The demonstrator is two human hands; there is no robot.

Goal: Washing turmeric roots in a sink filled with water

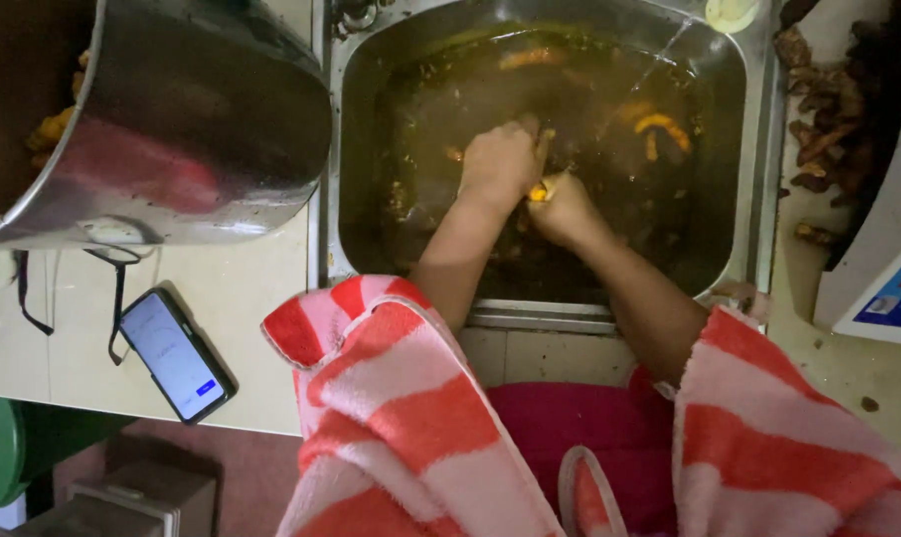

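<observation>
Red-and-white striped sleeves (410, 418) sit closest to our eyes, and from them both our forearms reach down into a steel sink (758, 199) filled with murky brown water. Our left hand (498, 164) is curled knuckles-up over a small yellow-orange piece (539, 192) at the water's surface, and our right hand (565, 209) pinches that same piece from the other side, so the two hands touch (more orange pieces (659, 129) float well apart, toward the far right of the basin). On the counter to our left lie a lit phone (177, 355) and, above it, a large steel pot (192, 129), while dark root-like pieces (828, 109) sit heaped to the right of the sink.
</observation>
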